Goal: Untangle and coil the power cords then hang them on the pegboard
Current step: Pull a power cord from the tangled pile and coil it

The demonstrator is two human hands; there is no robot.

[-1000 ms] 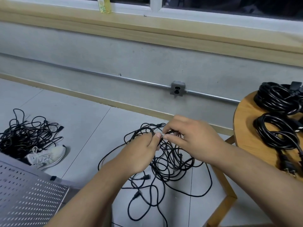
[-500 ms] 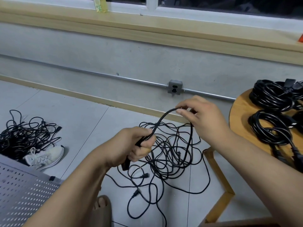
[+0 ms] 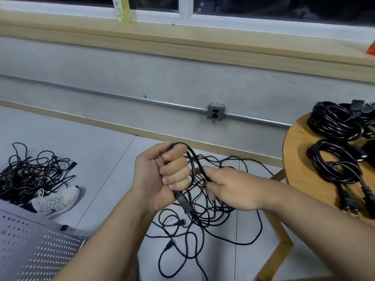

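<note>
My left hand (image 3: 160, 177) is fisted around a black power cord (image 3: 194, 159), whose plug end (image 3: 185, 204) hangs out below the fist. The cord arches over the top of the fist and runs down into my right hand (image 3: 229, 189), which pinches it. Below both hands a tangled pile of black cords (image 3: 203, 226) lies on the tiled floor. A second tangle (image 3: 30, 175) lies at the far left. Coiled black cords (image 3: 334, 142) rest on the round wooden table (image 3: 296, 159) at the right. The grey perforated pegboard (image 3: 30, 248) fills the lower left corner.
A white sneaker (image 3: 56, 201) lies between the left tangle and the pegboard. A wall socket (image 3: 216, 114) sits on a metal conduit along the grey wall. The table's wooden legs (image 3: 282, 246) stand close to the cord pile. A bottle (image 3: 122, 9) stands on the window sill.
My left hand has risen and turned palm inward with the plug hanging below it. My right hand has slid down along the cord from above to beside the left hand, forming a loop.
</note>
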